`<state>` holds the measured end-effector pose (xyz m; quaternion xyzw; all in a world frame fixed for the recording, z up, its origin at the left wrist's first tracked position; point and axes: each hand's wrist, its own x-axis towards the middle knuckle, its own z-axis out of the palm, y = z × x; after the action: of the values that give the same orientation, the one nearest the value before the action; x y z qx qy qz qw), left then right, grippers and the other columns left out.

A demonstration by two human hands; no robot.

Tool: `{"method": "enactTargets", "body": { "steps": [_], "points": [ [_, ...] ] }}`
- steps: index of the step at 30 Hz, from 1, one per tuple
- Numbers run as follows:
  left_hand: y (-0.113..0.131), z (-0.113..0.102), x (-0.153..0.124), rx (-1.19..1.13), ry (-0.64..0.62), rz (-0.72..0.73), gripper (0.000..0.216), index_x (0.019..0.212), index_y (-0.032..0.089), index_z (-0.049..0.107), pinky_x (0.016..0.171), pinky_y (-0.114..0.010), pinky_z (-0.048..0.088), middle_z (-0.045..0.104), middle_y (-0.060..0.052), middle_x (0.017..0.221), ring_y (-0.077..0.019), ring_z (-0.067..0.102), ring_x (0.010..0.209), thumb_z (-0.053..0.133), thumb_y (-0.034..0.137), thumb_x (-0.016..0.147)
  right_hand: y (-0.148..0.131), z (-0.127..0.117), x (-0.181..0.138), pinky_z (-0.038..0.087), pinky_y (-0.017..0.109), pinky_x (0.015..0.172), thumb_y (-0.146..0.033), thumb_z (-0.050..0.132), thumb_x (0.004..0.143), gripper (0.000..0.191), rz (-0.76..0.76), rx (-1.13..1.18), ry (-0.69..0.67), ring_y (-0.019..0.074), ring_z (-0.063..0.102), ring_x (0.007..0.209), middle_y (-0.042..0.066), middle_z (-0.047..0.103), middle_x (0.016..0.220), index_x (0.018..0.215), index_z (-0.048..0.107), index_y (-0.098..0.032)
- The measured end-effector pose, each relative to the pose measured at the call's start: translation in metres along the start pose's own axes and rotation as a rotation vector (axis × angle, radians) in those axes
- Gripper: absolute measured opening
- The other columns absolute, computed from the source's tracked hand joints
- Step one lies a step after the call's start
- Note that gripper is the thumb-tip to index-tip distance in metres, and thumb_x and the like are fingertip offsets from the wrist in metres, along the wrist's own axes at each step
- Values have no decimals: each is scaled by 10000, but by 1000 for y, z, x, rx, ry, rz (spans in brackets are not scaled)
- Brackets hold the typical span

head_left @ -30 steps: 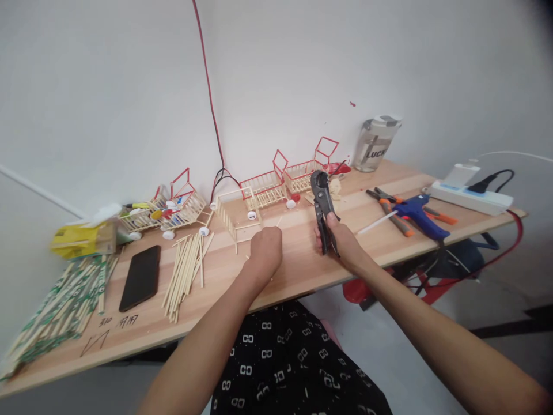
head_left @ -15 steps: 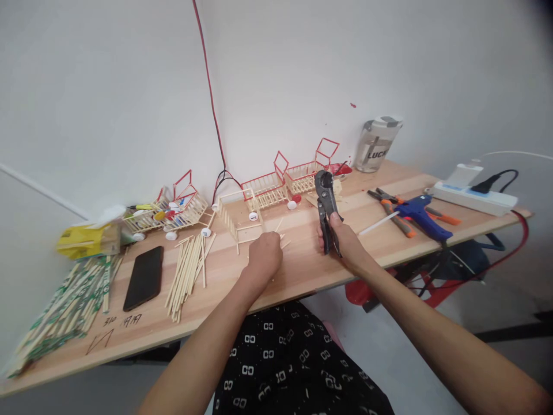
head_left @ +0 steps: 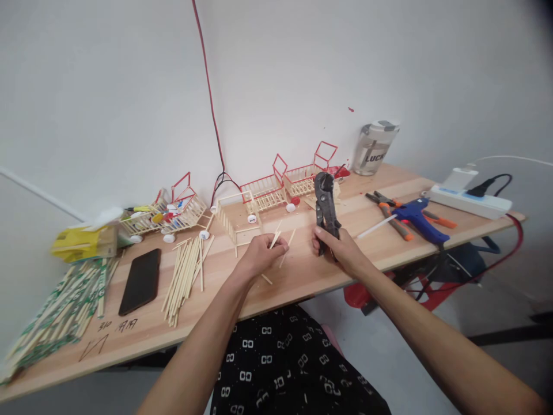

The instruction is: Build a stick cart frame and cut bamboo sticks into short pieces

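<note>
My left hand point(head_left: 258, 255) is just above the table, thumb and fingers closed on a short wooden stick point(head_left: 275, 238). Loose cut sticks point(head_left: 287, 249) lie around its fingertips. In my right hand point(head_left: 343, 246) a black hand cutter point(head_left: 326, 202) stands upright, gripped by its handles with the jaws at the top. Just behind my left hand stands an unpainted stick cart frame point(head_left: 228, 227) with white wheels. A pile of plain sticks point(head_left: 184, 276) lies to the left.
Red-rimmed stick carts point(head_left: 264, 196) line the wall. On the left are a phone point(head_left: 140, 281), wrapped sticks point(head_left: 64, 314) and a yellow packet point(head_left: 84, 243). To the right are a blue glue gun point(head_left: 419, 218), pliers point(head_left: 391, 216), a power strip point(head_left: 470, 199) and a clear jar point(head_left: 375, 148).
My left hand has turned and its fingers have lifted, so the stick in them now shows. My right hand still holds the cutter, slightly shifted. The view has moved slightly.
</note>
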<state>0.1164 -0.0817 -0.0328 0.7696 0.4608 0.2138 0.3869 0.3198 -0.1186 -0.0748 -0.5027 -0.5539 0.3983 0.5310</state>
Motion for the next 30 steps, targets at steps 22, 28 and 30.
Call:
{"method": "enactTargets", "body": {
  "steps": [22,28,30],
  "points": [
    [-12,-19,-27,326,191,219,250,978,146,636,835,-304,415,660,-80,950,-189,577,910,397,190,920,0,3,3,346,248,469,-438,579,793,308,62,-81,29,113,443,476,-7,560,552,611,549,-192],
    [-45,-25,-35,477,16,486,224,972,221,719,823,-315,413,664,-56,848,-174,562,846,502,218,917,4,2,4,326,241,447,-443,576,800,340,67,-89,28,101,423,451,-8,548,535,582,552,-183],
    [-51,-22,-35,502,19,547,228,981,248,730,812,-324,415,648,-61,882,-177,550,857,511,239,919,5,2,4,322,238,445,-436,578,801,330,68,-96,30,96,418,442,-14,548,531,591,553,-183]
  ]
}}
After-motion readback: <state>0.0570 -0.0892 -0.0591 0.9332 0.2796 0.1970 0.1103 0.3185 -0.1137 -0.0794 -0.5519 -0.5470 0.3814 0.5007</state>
